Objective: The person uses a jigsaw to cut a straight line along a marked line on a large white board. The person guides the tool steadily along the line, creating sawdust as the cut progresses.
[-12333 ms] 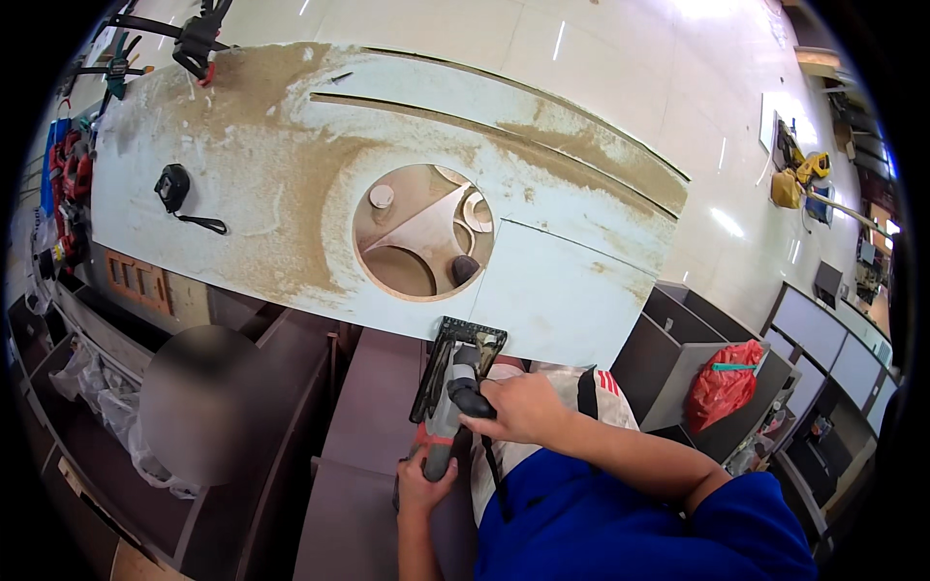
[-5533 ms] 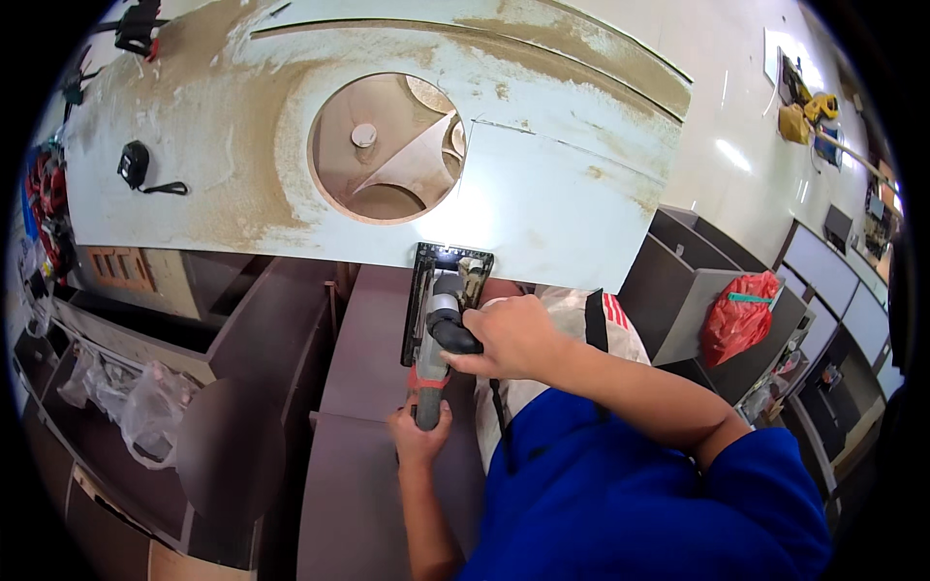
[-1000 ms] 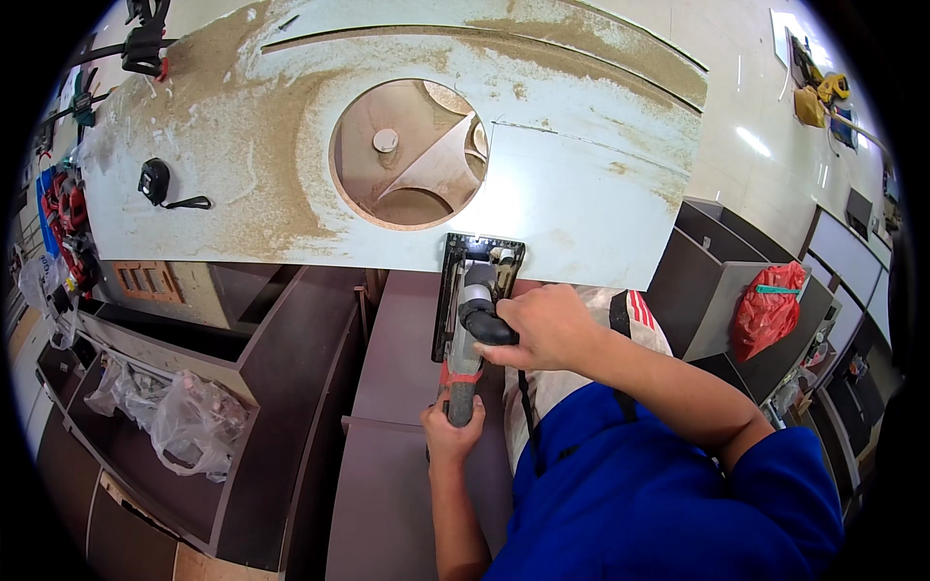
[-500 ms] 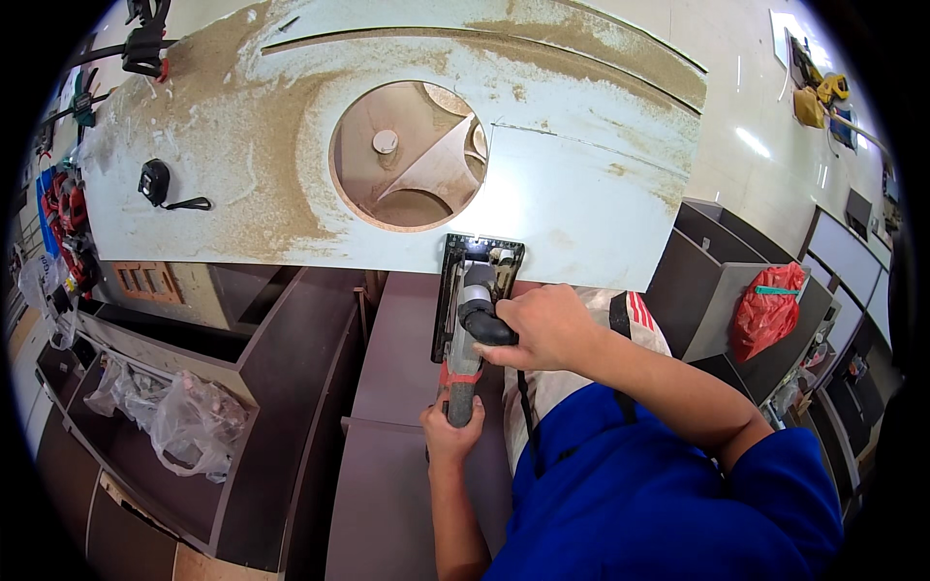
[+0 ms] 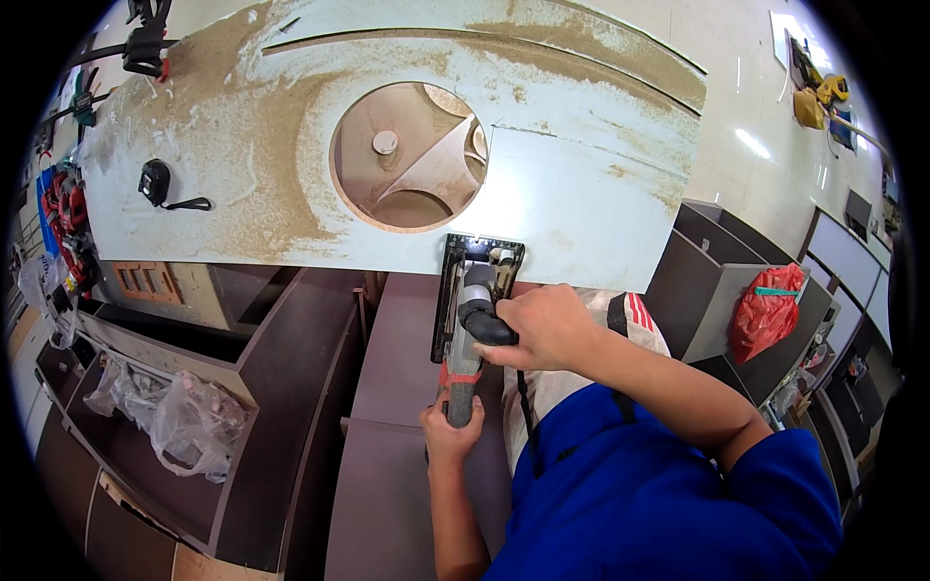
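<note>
While gripping the jigsaw [image 5: 472, 320], left hand [image 5: 450, 436] clenched around rear handle, right hand [image 5: 544, 327] clasped over black top knob. Saw's base plate resting on near edge of white panel [image 5: 581, 184]. Beyond saw: round cutout [image 5: 407, 155], sawdust, black tape measure [image 5: 155, 181] far left.

Bench [image 5: 601, 184]: white panel, sawdust-strewn, round cutout [image 5: 407, 155].
On it: black tape measure [image 5: 155, 181] left; power saw [image 5: 475, 281] baseplate at near edge.

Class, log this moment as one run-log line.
left hand: grips saw rear handle | right hand: grips top handle | saw: at white board near edge
</note>
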Demonstrator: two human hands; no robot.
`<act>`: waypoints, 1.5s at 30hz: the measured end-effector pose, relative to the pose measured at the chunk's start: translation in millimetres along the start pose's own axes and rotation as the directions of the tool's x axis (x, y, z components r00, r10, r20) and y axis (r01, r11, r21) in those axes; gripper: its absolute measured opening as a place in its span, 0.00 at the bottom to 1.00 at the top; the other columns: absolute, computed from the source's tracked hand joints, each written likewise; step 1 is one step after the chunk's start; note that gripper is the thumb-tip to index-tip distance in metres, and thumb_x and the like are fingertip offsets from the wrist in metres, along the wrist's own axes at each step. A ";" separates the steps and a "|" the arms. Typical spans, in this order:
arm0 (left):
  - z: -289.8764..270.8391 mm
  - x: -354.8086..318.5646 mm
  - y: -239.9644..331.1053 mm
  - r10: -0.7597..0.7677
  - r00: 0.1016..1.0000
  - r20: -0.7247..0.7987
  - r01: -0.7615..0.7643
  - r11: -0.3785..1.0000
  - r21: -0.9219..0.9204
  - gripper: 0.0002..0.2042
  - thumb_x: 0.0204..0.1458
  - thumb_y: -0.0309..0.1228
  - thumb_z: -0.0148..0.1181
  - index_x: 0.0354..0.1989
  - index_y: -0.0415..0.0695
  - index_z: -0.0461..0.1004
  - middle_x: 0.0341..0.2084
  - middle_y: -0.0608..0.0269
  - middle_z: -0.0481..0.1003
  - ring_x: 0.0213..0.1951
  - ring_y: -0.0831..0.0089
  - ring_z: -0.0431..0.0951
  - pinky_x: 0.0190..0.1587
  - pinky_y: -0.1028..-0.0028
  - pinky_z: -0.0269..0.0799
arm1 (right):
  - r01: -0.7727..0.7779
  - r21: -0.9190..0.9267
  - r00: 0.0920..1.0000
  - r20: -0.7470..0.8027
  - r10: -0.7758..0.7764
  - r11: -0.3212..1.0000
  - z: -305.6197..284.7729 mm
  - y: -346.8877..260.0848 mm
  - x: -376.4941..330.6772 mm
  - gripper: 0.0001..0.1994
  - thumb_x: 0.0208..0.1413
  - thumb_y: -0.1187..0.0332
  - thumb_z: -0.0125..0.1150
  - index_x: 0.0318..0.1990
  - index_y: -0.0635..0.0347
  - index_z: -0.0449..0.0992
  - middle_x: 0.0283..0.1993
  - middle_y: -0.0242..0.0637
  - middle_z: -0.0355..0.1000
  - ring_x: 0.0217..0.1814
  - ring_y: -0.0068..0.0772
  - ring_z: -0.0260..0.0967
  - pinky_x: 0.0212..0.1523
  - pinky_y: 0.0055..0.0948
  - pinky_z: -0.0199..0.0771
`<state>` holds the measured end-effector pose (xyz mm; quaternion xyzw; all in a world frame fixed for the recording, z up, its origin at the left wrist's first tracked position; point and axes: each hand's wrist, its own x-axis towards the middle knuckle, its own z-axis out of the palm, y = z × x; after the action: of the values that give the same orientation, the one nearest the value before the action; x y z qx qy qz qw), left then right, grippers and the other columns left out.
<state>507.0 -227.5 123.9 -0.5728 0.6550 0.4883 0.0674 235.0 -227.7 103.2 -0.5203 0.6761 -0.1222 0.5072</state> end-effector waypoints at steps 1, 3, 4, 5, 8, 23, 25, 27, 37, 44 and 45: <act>0.1 -0.1 -0.2 0.001 1.000 -0.002 -0.001 1.000 0.002 0.10 0.48 0.33 0.70 0.31 0.40 0.78 0.16 0.52 0.75 0.20 0.52 0.80 0.28 0.61 0.75 | -0.001 -0.003 1.000 0.004 0.001 1.000 -0.2 -0.1 0.0 0.29 0.57 0.36 0.58 0.26 0.58 0.77 0.22 0.45 0.76 0.27 0.53 0.77 0.29 0.47 0.76; -0.4 -0.8 -0.7 0.008 1.000 0.010 -0.008 1.000 0.002 0.10 0.50 0.32 0.68 0.33 0.39 0.78 0.17 0.54 0.74 0.19 0.58 0.78 0.29 0.63 0.74 | -0.005 -0.010 1.000 0.013 0.005 1.000 -0.9 -0.3 0.0 0.30 0.57 0.36 0.58 0.26 0.58 0.78 0.22 0.45 0.76 0.27 0.53 0.77 0.29 0.47 0.76; -0.5 -0.9 -0.7 0.011 1.000 0.017 -0.011 1.000 0.001 0.09 0.51 0.32 0.67 0.35 0.39 0.78 0.17 0.55 0.73 0.19 0.60 0.77 0.29 0.65 0.74 | -0.007 -0.012 1.000 0.014 0.007 1.000 -1.2 -0.4 -0.1 0.30 0.57 0.36 0.58 0.26 0.58 0.78 0.22 0.45 0.76 0.27 0.52 0.77 0.29 0.47 0.76; -0.5 -0.6 0.0 0.010 1.000 0.017 -0.010 1.000 0.000 0.09 0.51 0.32 0.67 0.35 0.39 0.78 0.17 0.55 0.74 0.19 0.60 0.77 0.29 0.65 0.74 | -0.009 -0.013 1.000 0.015 0.009 1.000 -1.6 -0.4 -0.1 0.30 0.57 0.36 0.58 0.26 0.58 0.78 0.22 0.45 0.76 0.27 0.52 0.77 0.29 0.46 0.76; -0.7 -0.4 1.5 0.005 1.000 0.017 -0.006 1.000 0.003 0.09 0.51 0.32 0.68 0.34 0.39 0.78 0.17 0.56 0.74 0.19 0.59 0.77 0.29 0.64 0.74 | -0.013 -0.018 1.000 0.020 0.013 1.000 -2.2 -0.4 -0.2 0.30 0.57 0.36 0.58 0.26 0.58 0.78 0.22 0.45 0.76 0.27 0.52 0.77 0.29 0.46 0.76; -1.2 -0.8 2.1 -0.009 1.000 0.011 0.009 1.000 0.000 0.09 0.51 0.31 0.68 0.33 0.39 0.78 0.16 0.57 0.73 0.18 0.61 0.77 0.28 0.64 0.73 | -0.013 -0.018 1.000 0.022 0.013 1.000 -3.0 -0.6 0.5 0.30 0.56 0.35 0.59 0.26 0.58 0.78 0.21 0.44 0.75 0.27 0.52 0.77 0.28 0.46 0.76; -1.1 -1.0 0.5 -0.004 1.000 0.012 0.004 1.000 0.001 0.09 0.51 0.31 0.68 0.33 0.39 0.78 0.16 0.57 0.73 0.18 0.60 0.77 0.28 0.64 0.73 | -0.011 -0.021 1.000 0.017 0.012 1.000 -2.9 -0.3 0.1 0.30 0.56 0.35 0.59 0.26 0.58 0.78 0.21 0.44 0.75 0.27 0.51 0.77 0.27 0.46 0.75; -0.8 0.3 2.1 -0.004 1.000 0.001 0.004 1.000 0.006 0.10 0.48 0.32 0.69 0.31 0.39 0.78 0.16 0.54 0.74 0.19 0.56 0.79 0.28 0.63 0.74 | -0.011 -0.025 1.000 0.009 0.011 1.000 -2.0 0.4 -0.2 0.30 0.56 0.35 0.59 0.26 0.58 0.78 0.21 0.44 0.75 0.27 0.51 0.77 0.27 0.46 0.75; -1.4 1.8 6.4 -0.002 1.000 -0.002 0.001 1.000 -0.005 0.10 0.48 0.32 0.70 0.30 0.39 0.77 0.15 0.52 0.75 0.19 0.55 0.80 0.28 0.63 0.75 | -0.003 -0.011 1.000 0.010 0.004 1.000 -1.5 1.2 0.2 0.30 0.56 0.36 0.58 0.26 0.57 0.78 0.21 0.44 0.75 0.27 0.51 0.77 0.27 0.46 0.75; -1.9 0.7 5.4 -0.020 1.000 0.021 0.020 1.000 -0.004 0.09 0.50 0.32 0.68 0.33 0.38 0.78 0.16 0.54 0.74 0.20 0.57 0.79 0.29 0.63 0.74 | -0.013 -0.014 1.000 0.020 0.013 1.000 -3.5 0.4 0.3 0.30 0.56 0.35 0.58 0.26 0.58 0.78 0.22 0.44 0.75 0.27 0.51 0.77 0.27 0.46 0.75; -1.8 2.0 8.1 -0.014 1.000 0.010 0.014 1.000 -0.008 0.10 0.49 0.32 0.69 0.31 0.38 0.77 0.16 0.53 0.74 0.19 0.56 0.80 0.28 0.63 0.74 | -0.012 -0.015 1.000 0.019 0.013 1.000 -3.1 0.6 0.4 0.30 0.56 0.35 0.58 0.26 0.58 0.78 0.22 0.44 0.75 0.27 0.51 0.77 0.27 0.46 0.75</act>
<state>500.6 -231.2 128.1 -0.5751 0.6487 0.4932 0.0720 232.2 -228.9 103.9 -0.5209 0.6752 -0.1091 0.5107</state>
